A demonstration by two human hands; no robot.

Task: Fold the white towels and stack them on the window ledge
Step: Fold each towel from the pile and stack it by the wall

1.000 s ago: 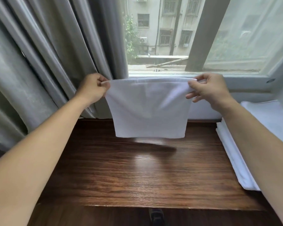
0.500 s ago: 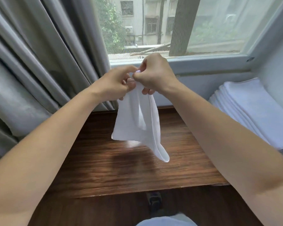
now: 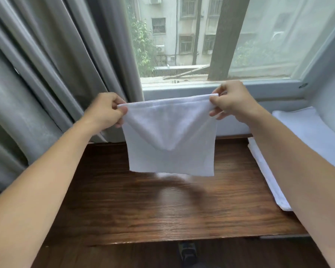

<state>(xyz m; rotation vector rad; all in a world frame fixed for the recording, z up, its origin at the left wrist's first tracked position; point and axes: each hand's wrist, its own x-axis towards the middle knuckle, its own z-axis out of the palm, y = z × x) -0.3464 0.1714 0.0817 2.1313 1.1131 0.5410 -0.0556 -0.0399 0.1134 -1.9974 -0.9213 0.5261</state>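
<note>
The towel [image 3: 170, 144] is thin, light and limp, so it looks sure to sag wherever it is not held; the top corners are the sensible places to take it, keeping the edge taut. The left hand [image 3: 104, 111] pinches one top corner and the right hand [image 3: 230, 102] pinches the other, fingers curled round the cloth. It hangs in the air above the bench [image 3: 162, 211], plain white, doubled, with a soft V-shaped crease. A stack [image 3: 298, 132] of folded towels lies to the right.
</note>
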